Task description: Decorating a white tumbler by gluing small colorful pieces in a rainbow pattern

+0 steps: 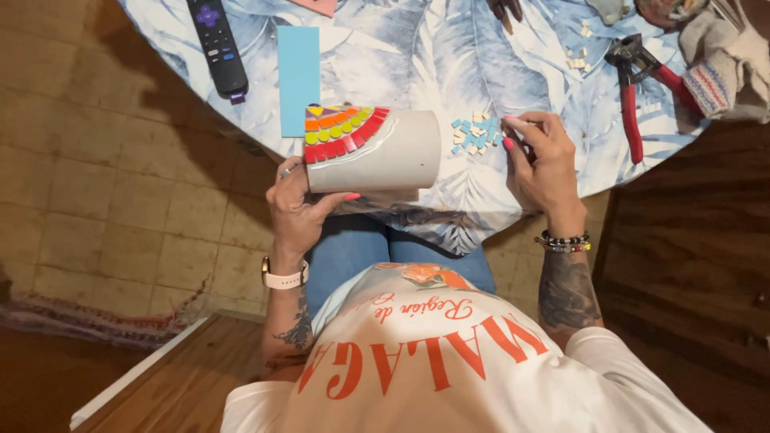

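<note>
My left hand (298, 207) grips a grey cylindrical pot (385, 152) lying on its side at the table's near edge. Rows of red, orange, yellow and green mosaic pieces (341, 131) cover the pot's left end. My right hand (541, 160) hovers just right of the pot, fingers pinched together beside a small heap of light blue and white tile bits (475, 133). Whether a bit sits between the fingertips I cannot tell.
The round table wears a blue leaf-print cloth (449, 56). On it lie a light blue tile strip (298, 78), a black remote (216, 46), red-handled nippers (638, 88), more tile bits (579, 54) and a bundled cloth (726, 64). Tiled floor lies left.
</note>
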